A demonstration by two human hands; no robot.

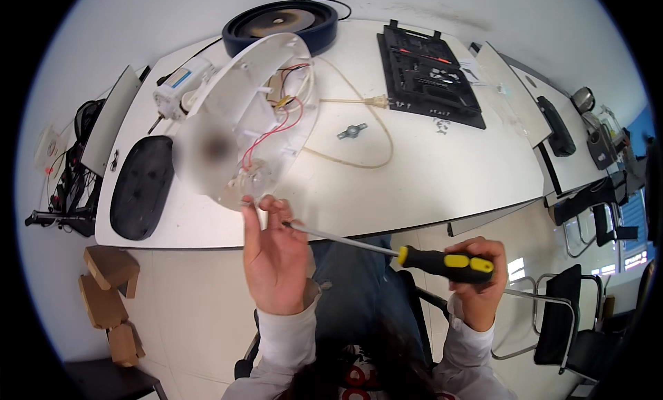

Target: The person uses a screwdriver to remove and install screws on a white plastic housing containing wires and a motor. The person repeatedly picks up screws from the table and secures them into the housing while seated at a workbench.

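My right hand [473,296] is closed round the yellow-and-black handle of a screwdriver [449,262], whose long metal shaft points left, its tip by the fingers of my left hand [276,269]. My left hand is palm up with curled fingers at the lower end of a white plastic housing [283,144]; what they pinch is too small to make out. The housing holds red and white wires [276,127] and a clear round part [254,177]. A blurred dark spot covers part of the housing's left side.
On the white table [449,179] lie a black tool case [428,82], a round blue-black item [280,16], a white unit [179,86], a black oval plate [138,186], a small metal piece [352,130] and a cord [366,165]. Cardboard [103,296] and chairs [559,317] stand beyond.
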